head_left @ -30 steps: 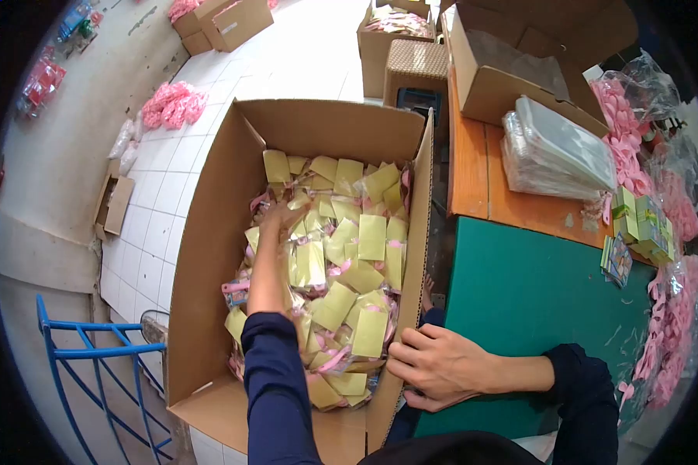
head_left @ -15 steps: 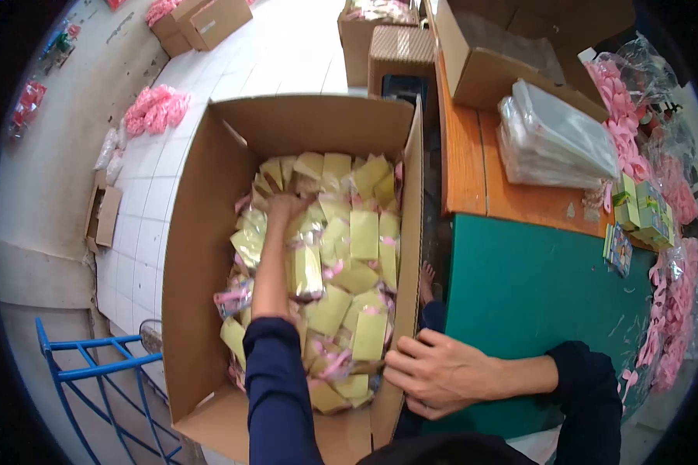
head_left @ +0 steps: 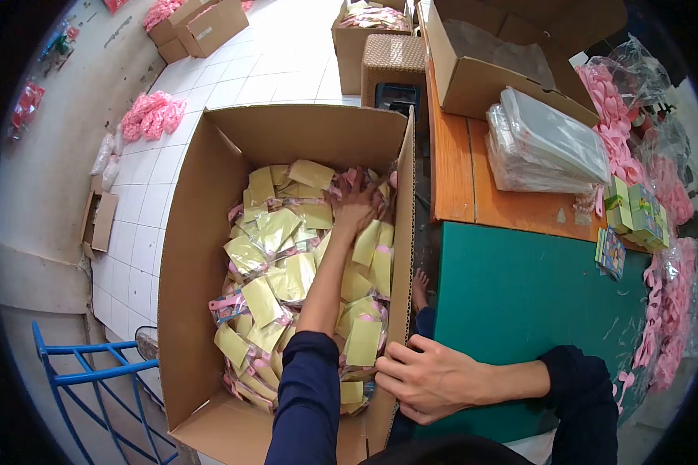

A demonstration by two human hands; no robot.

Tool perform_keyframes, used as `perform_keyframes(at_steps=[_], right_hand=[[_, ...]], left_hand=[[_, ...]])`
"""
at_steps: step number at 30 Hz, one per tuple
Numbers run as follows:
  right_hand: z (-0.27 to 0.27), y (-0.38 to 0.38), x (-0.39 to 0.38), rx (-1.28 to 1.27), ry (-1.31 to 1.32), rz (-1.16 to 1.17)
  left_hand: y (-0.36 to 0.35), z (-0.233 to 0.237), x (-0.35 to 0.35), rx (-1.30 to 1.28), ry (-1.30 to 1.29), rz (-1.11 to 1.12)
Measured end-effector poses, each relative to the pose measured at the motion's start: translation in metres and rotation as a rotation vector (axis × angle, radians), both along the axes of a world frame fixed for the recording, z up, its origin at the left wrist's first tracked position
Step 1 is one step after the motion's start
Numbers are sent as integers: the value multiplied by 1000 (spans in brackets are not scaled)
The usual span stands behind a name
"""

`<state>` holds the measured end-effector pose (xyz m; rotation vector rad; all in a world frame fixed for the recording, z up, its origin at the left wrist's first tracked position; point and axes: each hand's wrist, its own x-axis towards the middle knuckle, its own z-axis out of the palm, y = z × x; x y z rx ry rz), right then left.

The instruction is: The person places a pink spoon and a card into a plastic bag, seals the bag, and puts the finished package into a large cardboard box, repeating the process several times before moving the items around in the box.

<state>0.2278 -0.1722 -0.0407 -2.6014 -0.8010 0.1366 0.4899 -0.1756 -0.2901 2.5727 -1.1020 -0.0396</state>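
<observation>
The box (head_left: pixel 202 256) stands on the floor (head_left: pixel 287 70) left of the table (head_left: pixel 535 310), packets (head_left: pixel 275 263) heaped in it. The left hand (head_left: pixel 354 203) lies among them near the far right corner; the right hand (head_left: pixel 430 380) rests on the box's near right wall. Farther back on the table — a stack of bags (head_left: pixel 547 147), an open carton (head_left: pixel 481 81) behind it; behind the box, perhaps a stool (head_left: pixel 395 62).

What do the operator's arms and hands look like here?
Both arms wear plain dark navy long sleeves, no markings. The left sleeve is pushed up past the forearm; the right sleeve ends just above the wrist. The left hand and right hand are ungloved; no watch or ring shows.
</observation>
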Motion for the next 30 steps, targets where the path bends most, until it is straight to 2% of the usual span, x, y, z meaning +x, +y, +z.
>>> perform_keyframes(at_steps=[3, 4, 7, 9, 11, 13, 14, 16, 18, 20, 23, 27, 29, 30], right_hand=[[-1, 3, -3, -8, 27, 4], [0, 3, -3, -26, 31, 3], [-2, 2, -3, -10, 7, 8], [-3, 1, -4, 15, -28, -1], [-4, 0, -4, 22, -35, -13], [-5, 1, -3, 10, -20, 0], [-5, 2, -3, -2, -3, 11], [-3, 1, -2, -35, 26, 28], [-4, 1, -3, -14, 7, 21], [-5, 2, -3, 11, -12, 6], [-9, 0, -6, 18, -39, -17], [-6, 7, -3, 19, -26, -25], [-1, 2, -5, -6, -15, -18], [-3, 1, -5, -10, -25, -9]], left_hand=[[6, -20, 8, 108, -255, 35], [7, -22, 7, 134, -256, 32], [9, -27, 14, 108, -214, -13], [25, -32, 42, 212, 4, 98], [27, -17, 39, 261, -44, 201], [28, 56, 1, 247, -364, 320], [20, 71, -7, 125, -333, 261], [0, 52, -21, 49, -116, -1], [-5, 13, -22, -35, -102, -111], [-1, -39, -23, -117, -281, -71], [-15, -47, -14, -208, -385, 82], [-26, -49, -17, -34, -351, 116], [-22, -44, -19, -86, -144, 83], [-16, -38, -20, -212, -75, 56]])
